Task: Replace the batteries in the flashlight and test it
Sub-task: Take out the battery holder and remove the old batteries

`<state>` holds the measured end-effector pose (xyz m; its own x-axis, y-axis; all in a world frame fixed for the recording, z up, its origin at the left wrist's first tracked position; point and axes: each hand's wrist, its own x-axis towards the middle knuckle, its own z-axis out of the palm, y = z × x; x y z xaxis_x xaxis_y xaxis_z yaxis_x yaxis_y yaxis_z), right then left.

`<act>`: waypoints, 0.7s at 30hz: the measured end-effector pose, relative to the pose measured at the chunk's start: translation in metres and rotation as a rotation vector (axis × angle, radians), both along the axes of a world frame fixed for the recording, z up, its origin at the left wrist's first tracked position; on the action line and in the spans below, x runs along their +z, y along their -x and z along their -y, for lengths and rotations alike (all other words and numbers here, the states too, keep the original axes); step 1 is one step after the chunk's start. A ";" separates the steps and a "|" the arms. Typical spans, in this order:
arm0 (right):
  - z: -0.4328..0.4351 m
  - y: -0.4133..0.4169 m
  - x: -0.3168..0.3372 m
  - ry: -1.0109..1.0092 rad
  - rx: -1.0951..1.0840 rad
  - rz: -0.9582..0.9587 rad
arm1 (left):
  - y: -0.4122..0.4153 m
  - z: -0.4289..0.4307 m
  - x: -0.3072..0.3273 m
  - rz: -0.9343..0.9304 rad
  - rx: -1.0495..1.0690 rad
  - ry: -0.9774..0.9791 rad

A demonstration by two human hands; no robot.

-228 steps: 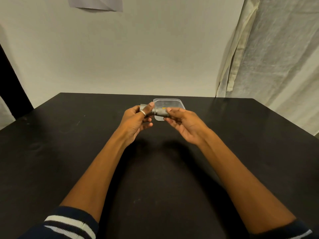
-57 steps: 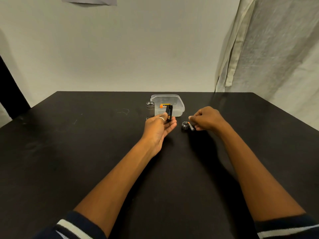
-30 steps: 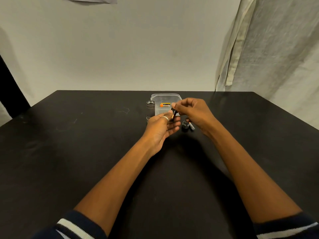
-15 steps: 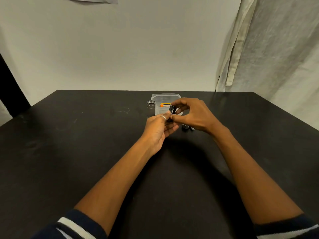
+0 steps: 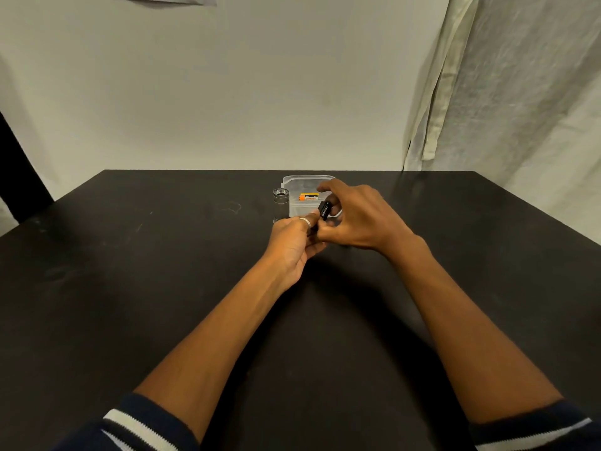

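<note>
The silver flashlight body (image 5: 280, 203) stands upright with its open end up on the black table (image 5: 130, 271), left of a clear plastic box (image 5: 302, 182). An orange battery (image 5: 308, 197) lies in that box. My left hand (image 5: 294, 242) grips the lower end of a black battery holder (image 5: 324, 211) with Duracell cells in it. My right hand (image 5: 356, 216) reaches over it and its fingertips pinch the holder's upper end. The flashlight cap and the loose battery laid down earlier are hidden behind my right hand.
A pale wall rises behind the table's far edge. Curtains (image 5: 507, 92) hang at the right. A dark upright piece (image 5: 19, 177) stands at the left edge.
My right hand left the cap and loose battery on the table, came over to the holder in my left hand, and now pinches its top.
</note>
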<state>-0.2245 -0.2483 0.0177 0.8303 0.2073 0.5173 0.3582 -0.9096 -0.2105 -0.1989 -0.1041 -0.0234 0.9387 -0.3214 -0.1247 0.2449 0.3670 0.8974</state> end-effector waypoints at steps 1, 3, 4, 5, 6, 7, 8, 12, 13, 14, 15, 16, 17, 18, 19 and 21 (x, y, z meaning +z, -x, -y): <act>0.000 0.000 0.000 -0.015 0.003 -0.004 | 0.000 0.000 0.000 -0.001 -0.005 0.004; 0.001 0.001 -0.001 -0.061 0.017 -0.020 | 0.001 0.001 0.000 0.000 -0.012 0.014; 0.002 0.001 -0.001 -0.091 0.025 -0.029 | 0.001 0.001 0.000 0.003 -0.015 0.017; 0.002 0.001 -0.002 -0.121 0.034 -0.038 | 0.001 0.001 0.000 0.005 -0.017 0.018; 0.003 0.001 -0.002 -0.149 0.041 -0.048 | 0.002 0.001 0.000 0.008 -0.021 0.018; 0.004 0.001 -0.003 -0.170 0.047 -0.058 | 0.002 0.001 0.001 0.012 -0.025 0.018; 0.004 0.000 -0.003 -0.185 0.052 -0.067 | 0.003 0.001 0.001 0.013 -0.028 0.018; 0.006 -0.002 -0.005 -0.211 0.058 -0.077 | 0.003 0.000 0.002 0.010 -0.028 0.016; 0.007 -0.002 -0.006 -0.225 0.054 -0.080 | 0.004 0.000 0.002 0.006 -0.027 0.017; 0.008 -0.003 -0.007 -0.243 0.051 -0.082 | 0.004 0.000 0.002 0.001 -0.025 0.020; 0.008 -0.004 -0.008 -0.263 0.049 -0.083 | 0.004 0.000 0.003 -0.004 -0.023 0.024; 0.009 -0.005 -0.008 -0.284 0.049 -0.083 | 0.004 0.001 0.003 -0.007 -0.021 0.029; 0.010 -0.005 -0.009 -0.304 0.049 -0.085 | 0.004 0.000 0.003 -0.008 -0.020 0.031; 0.011 -0.006 -0.009 -0.323 0.047 -0.092 | 0.004 0.000 0.003 -0.009 -0.018 0.031; 0.012 -0.006 -0.009 -0.341 0.044 -0.101 | 0.004 0.001 0.004 -0.011 -0.015 0.030; 0.012 -0.006 -0.008 -0.351 0.036 -0.111 | 0.004 0.001 0.005 -0.016 -0.005 0.028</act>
<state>-0.2187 -0.2601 0.0093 0.8810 0.0635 0.4688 0.3459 -0.7626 -0.5466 -0.2033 -0.1050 -0.0189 0.9352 -0.3294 -0.1302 0.2607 0.3911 0.8827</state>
